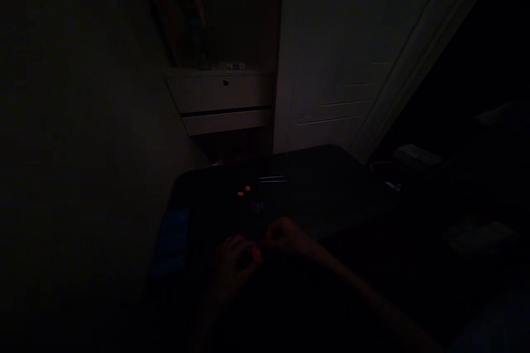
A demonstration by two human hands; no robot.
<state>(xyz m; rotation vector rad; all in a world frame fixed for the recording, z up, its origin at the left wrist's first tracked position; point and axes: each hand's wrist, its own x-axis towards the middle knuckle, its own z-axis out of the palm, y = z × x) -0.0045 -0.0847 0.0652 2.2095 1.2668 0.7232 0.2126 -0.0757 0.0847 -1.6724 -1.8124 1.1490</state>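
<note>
The scene is very dark. My left hand (232, 260) is closed around a small red piece (256, 253), gripped between thumb and fingers near the table's front. Close on its right, my right hand (285, 236) is pinched, its fingertips meeting the left fingers beside the red piece. Whatever the right fingertips hold is too dark to make out. Beyond the hands lie a small cluster of purple pieces (256, 207) and two small orange-red pieces, one nearer (240, 193) and one farther (247, 188). Two thin pale sticks (272, 179) rest behind them.
The dark table (318, 176) has rounded far corners. A flat blue object (171, 242) lies at its left edge. Behind stand a drawer unit (226, 96) and a pale panelled door (331, 55). Dim pale objects, including a box-like one (418, 155), are at the right.
</note>
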